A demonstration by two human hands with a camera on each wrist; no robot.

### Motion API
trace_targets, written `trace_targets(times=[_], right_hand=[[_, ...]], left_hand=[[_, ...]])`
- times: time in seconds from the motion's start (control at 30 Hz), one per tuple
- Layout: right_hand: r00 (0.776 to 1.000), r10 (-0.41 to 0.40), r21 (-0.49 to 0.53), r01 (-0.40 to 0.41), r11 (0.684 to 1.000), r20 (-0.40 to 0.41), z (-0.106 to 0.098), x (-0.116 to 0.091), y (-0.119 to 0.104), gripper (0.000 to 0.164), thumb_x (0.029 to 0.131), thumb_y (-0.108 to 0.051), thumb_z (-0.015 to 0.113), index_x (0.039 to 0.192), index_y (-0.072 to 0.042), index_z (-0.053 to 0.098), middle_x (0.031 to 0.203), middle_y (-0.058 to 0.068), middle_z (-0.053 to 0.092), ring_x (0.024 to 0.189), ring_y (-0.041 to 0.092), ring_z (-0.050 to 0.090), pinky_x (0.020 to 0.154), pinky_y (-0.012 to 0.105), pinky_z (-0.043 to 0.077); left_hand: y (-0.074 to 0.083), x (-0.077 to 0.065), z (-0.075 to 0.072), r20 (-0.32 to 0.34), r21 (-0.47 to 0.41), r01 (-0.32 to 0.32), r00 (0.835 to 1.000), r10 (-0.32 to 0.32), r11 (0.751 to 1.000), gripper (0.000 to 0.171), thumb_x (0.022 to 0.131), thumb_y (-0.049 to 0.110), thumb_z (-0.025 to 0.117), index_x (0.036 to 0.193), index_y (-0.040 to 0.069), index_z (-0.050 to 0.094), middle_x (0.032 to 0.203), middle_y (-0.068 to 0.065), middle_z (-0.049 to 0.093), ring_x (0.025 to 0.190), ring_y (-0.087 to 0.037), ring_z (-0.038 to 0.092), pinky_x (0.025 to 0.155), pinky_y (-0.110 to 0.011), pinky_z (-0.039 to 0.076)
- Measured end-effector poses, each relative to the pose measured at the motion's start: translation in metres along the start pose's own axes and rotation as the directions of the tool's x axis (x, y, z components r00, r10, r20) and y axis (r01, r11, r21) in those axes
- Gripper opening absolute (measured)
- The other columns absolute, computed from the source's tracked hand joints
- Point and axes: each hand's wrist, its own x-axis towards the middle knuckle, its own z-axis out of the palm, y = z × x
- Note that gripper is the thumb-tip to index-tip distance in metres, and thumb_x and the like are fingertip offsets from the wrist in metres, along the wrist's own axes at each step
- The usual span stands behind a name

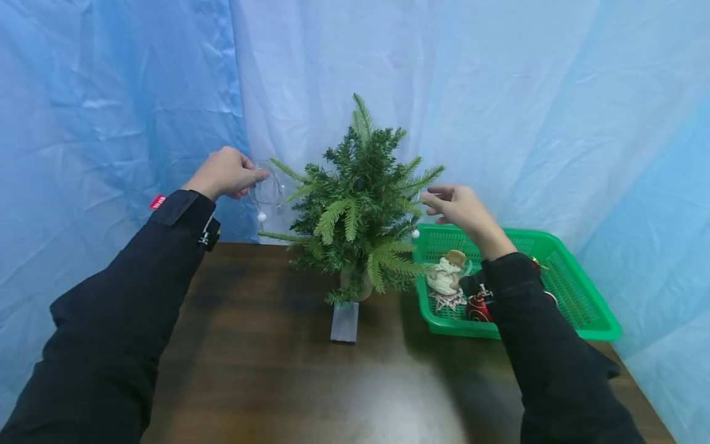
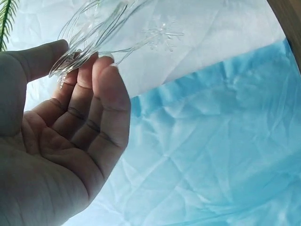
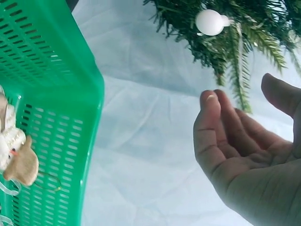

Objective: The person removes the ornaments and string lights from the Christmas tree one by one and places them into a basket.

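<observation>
A small artificial Christmas tree (image 1: pixel 355 197) stands mid-table on a grey foot (image 1: pixel 344 322). To its left, my left hand (image 1: pixel 227 174) pinches a loose coil of clear string lights (image 2: pixel 94 42) between thumb and fingertips. A clear snowflake (image 2: pixel 163 35) and a small white ball (image 1: pixel 262 217) hang from this coil. At the tree's right side, my right hand (image 1: pixel 460 209) has its thumb and fingers apart, holding nothing. Just beyond its fingertips, another white ball (image 3: pixel 209 22) on a clear wire hangs against the green branches.
A green plastic basket (image 1: pixel 460 328) sits right of the tree, partly under my right forearm. In it lie a snowman ornament (image 1: pixel 445 275), a star-shaped piece (image 1: pixel 447 300) and a red bauble (image 1: pixel 478 308). Blue and white curtains (image 1: pixel 499 92) hang behind the brown table (image 1: pixel 249 370).
</observation>
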Motion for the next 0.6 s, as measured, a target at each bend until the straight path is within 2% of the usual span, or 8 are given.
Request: trace_targets(times=[0.07, 0.13, 0.3, 0.4, 0.5, 0.6], right_hand=[[1.0, 0.021, 0.026, -0.021, 0.999, 0.004, 0.001, 0.004, -0.001, 0.065, 0.105, -0.036, 0.058, 0.158, -0.009, 0.033, 0.147, 0.018, 0.052, 0.123, 0.032, 0.057, 0.1, 0.042, 0.051], [0.999, 0.036, 0.043, -0.036, 0.998, 0.009, 0.002, 0.006, -0.002, 0.066, 0.105, -0.034, 0.058, 0.16, -0.011, 0.03, 0.148, 0.018, 0.051, 0.124, 0.032, 0.057, 0.1, 0.041, 0.051], [0.999, 0.034, 0.067, -0.035, 0.997, 0.018, 0.004, 0.009, -0.006, 0.069, 0.104, -0.031, 0.06, 0.16, -0.009, 0.027, 0.145, 0.019, 0.053, 0.126, 0.031, 0.055, 0.102, 0.042, 0.049], [0.999, 0.032, 0.096, -0.035, 0.995, 0.029, 0.003, 0.009, -0.006, 0.068, 0.104, -0.032, 0.061, 0.159, -0.008, 0.031, 0.14, 0.018, 0.057, 0.123, 0.027, 0.056, 0.101, 0.04, 0.048], [0.999, 0.037, 0.129, -0.042, 0.991, 0.039, 0.0, 0.009, -0.004, 0.058, 0.106, -0.03, 0.057, 0.156, -0.007, 0.038, 0.132, 0.015, 0.059, 0.109, 0.021, 0.059, 0.09, 0.033, 0.051], [0.999, 0.045, 0.182, -0.05, 0.982, 0.027, -0.001, 0.009, -0.001, 0.049, 0.107, -0.027, 0.054, 0.151, -0.006, 0.047, 0.118, 0.01, 0.059, 0.089, 0.016, 0.058, 0.076, 0.028, 0.051]], left_hand=[[0.005, 0.003, -0.002, -0.009, 0.012, 0.008, 1.0, -0.008, 1.0, 0.044, 0.102, 0.039, 0.06, 0.11, -0.002, 0.074, 0.094, -0.014, 0.071, 0.071, -0.021, 0.065, 0.068, -0.037, 0.056], [0.01, 0.005, -0.005, -0.021, 0.02, 0.014, 1.0, -0.013, 1.0, 0.045, 0.102, 0.038, 0.06, 0.112, -0.004, 0.073, 0.098, -0.016, 0.071, 0.073, -0.022, 0.065, 0.068, -0.037, 0.057], [0.018, 0.01, -0.011, -0.031, 0.009, 0.025, 0.999, -0.025, 1.0, 0.041, 0.103, 0.035, 0.06, 0.107, -0.004, 0.072, 0.082, -0.01, 0.069, 0.068, -0.022, 0.063, 0.065, -0.036, 0.055], [0.023, 0.011, -0.014, -0.03, -0.043, 0.041, 0.999, -0.042, 0.998, 0.039, 0.102, 0.033, 0.061, 0.107, -0.005, 0.07, 0.086, -0.012, 0.068, 0.065, -0.019, 0.065, 0.064, -0.035, 0.057], [0.029, 0.013, -0.018, -0.037, -0.112, 0.058, 0.997, -0.063, 0.992, 0.041, 0.101, 0.033, 0.063, 0.112, -0.007, 0.068, 0.093, -0.013, 0.066, 0.064, -0.016, 0.067, 0.066, -0.036, 0.059], [0.038, 0.015, -0.023, -0.066, -0.14, 0.063, 0.995, -0.073, 0.988, 0.042, 0.1, 0.035, 0.064, 0.112, -0.005, 0.069, 0.085, -0.009, 0.067, 0.06, -0.012, 0.068, 0.066, -0.034, 0.059]])
